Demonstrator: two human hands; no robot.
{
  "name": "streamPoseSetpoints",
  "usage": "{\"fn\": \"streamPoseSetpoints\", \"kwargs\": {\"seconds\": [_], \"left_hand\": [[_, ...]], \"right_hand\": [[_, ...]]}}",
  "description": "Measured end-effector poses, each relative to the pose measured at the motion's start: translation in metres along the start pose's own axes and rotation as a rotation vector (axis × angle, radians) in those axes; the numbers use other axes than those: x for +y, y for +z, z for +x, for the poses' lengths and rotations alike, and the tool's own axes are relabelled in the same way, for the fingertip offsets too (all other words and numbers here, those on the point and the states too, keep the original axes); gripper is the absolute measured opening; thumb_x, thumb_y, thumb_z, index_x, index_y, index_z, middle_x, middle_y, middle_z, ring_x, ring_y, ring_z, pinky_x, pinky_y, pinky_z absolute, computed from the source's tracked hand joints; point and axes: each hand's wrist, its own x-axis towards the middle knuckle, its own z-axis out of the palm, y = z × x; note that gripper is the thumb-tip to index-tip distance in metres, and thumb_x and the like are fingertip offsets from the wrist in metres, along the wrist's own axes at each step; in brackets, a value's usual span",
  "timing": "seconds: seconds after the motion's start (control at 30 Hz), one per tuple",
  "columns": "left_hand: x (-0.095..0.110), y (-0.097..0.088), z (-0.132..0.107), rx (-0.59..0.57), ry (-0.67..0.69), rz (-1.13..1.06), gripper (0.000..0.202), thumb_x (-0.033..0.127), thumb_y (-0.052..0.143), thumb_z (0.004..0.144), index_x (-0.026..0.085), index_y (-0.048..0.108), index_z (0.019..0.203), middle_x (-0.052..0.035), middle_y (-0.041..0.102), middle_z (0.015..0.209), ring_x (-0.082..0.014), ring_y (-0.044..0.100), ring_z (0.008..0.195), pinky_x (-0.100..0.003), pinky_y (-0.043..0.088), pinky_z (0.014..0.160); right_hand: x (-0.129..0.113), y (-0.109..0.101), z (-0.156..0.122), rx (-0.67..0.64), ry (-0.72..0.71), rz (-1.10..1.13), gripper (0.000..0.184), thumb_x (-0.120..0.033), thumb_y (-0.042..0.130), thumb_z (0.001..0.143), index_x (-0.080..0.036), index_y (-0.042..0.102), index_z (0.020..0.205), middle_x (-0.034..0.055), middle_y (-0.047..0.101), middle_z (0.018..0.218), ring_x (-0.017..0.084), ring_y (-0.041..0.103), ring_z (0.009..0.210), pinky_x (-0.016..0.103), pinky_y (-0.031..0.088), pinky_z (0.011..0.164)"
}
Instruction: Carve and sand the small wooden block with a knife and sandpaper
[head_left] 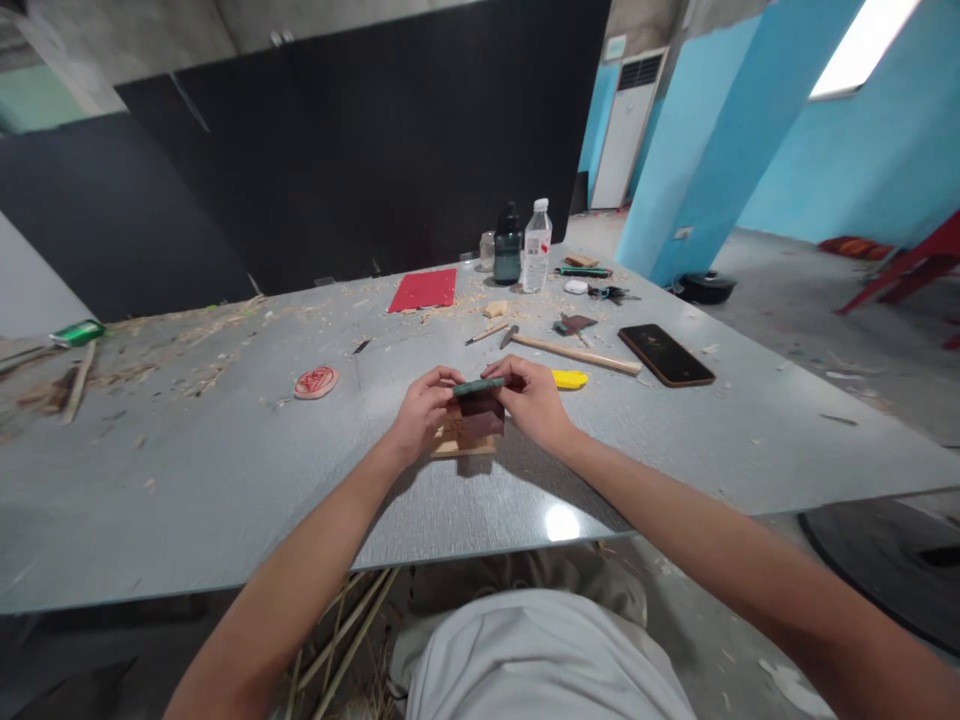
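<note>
Pinches with left hand (426, 405) and right hand (529, 395) a small dark green strip (480, 386), gripped at opposite ends, from 9 and 3 o'clock. Probably held by the ends to keep it level and leave the middle in view. Below it, toward 6 o'clock, a maroon flap (481, 420), perhaps joined to the strip; cannot tell for certain. Lower still, on the tabletop (262, 500), a pale wooden piece (461, 448), partly hidden by flap and left hand; cannot tell whether touching the flap or just apart. Likely placed near the front edge for comfortable reach and a close look.

Brings left forearm (330, 510) in from 7 o'clock and right forearm (660, 490) from 4 o'clock, angled inward to meet before the chest. Curls both hands toward each other, in a pose apparently suited to fine control rather than force.

Seemingly kept close for quick access: just beside the right hand at 3 o'clock, a yellow tool (571, 380); stretching from 1 toward 3 o'clock, a hammer (577, 352); beyond its handle, a phone (666, 355). Farther off, perhaps out of the way: at 9 o'clock a round disc (316, 382), at 11 a red sheet (422, 290), near 1 a clear bottle (536, 248).
</note>
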Motion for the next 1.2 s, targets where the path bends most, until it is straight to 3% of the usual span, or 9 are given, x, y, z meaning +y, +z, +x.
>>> {"fn": "streamPoseSetpoints", "kwargs": {"seconds": [0.2,0.4,0.73,0.87,0.97,1.2], "left_hand": [[-0.0019,0.0006,-0.0009,-0.017,-0.006,0.011,0.037,0.049,0.078,0.073,0.021,0.070,0.094,-0.0034,0.070,0.087,-0.0178,0.066,0.077,-0.030,0.055,0.073],[-0.0026,0.0031,-0.0020,0.009,0.062,0.111,0.039,0.046,0.091,0.071,0.021,0.068,0.090,0.0024,0.065,0.076,-0.0131,0.059,0.071,-0.026,0.046,0.069],[-0.0085,0.0016,0.0024,0.068,0.094,0.175,0.046,0.047,0.090,0.069,0.019,0.068,0.097,-0.0012,0.072,0.081,-0.0148,0.066,0.071,-0.029,0.053,0.070],[-0.0089,-0.0011,0.0029,0.095,0.126,0.219,0.041,0.041,0.090,0.069,0.019,0.068,0.096,-0.0002,0.072,0.081,-0.0138,0.065,0.070,-0.027,0.052,0.069],[-0.0074,-0.0009,0.0011,0.096,0.157,0.265,0.034,0.033,0.089,0.069,0.019,0.069,0.093,0.0022,0.069,0.076,-0.0117,0.061,0.067,-0.025,0.049,0.066],[-0.0086,0.0036,-0.0011,0.077,0.178,0.314,0.025,0.032,0.083,0.075,0.019,0.073,0.094,-0.0006,0.074,0.082,-0.0137,0.066,0.073,-0.028,0.052,0.072]], "right_hand": [[0.0018,-0.0009,-0.0005,0.014,-0.034,-0.056,0.011,-0.017,0.062,0.071,-0.024,0.070,0.075,0.0038,0.073,0.084,0.023,0.066,0.082,0.039,0.049,0.078],[0.0025,0.0002,-0.0020,0.003,-0.042,-0.082,0.010,-0.019,0.066,0.071,-0.025,0.072,0.077,0.0036,0.072,0.084,0.022,0.063,0.079,0.037,0.048,0.074],[0.0053,0.0026,-0.0002,-0.059,0.080,-0.036,0.015,-0.020,0.064,0.071,-0.023,0.068,0.085,-0.0028,0.060,0.066,0.016,0.052,0.059,0.031,0.040,0.059],[0.0033,0.0021,0.0019,-0.138,0.099,0.001,0.022,-0.028,0.069,0.075,-0.021,0.070,0.095,-0.0005,0.067,0.076,0.017,0.061,0.068,0.032,0.048,0.065],[0.0016,-0.0010,0.0054,-0.169,0.090,-0.005,0.023,-0.035,0.076,0.075,-0.020,0.071,0.092,0.0029,0.073,0.085,0.019,0.066,0.078,0.034,0.053,0.073],[0.0031,-0.0015,0.0031,-0.104,0.025,-0.110,0.008,-0.026,0.073,0.077,-0.021,0.069,0.082,0.0018,0.071,0.079,0.020,0.065,0.077,0.035,0.050,0.074]]}}
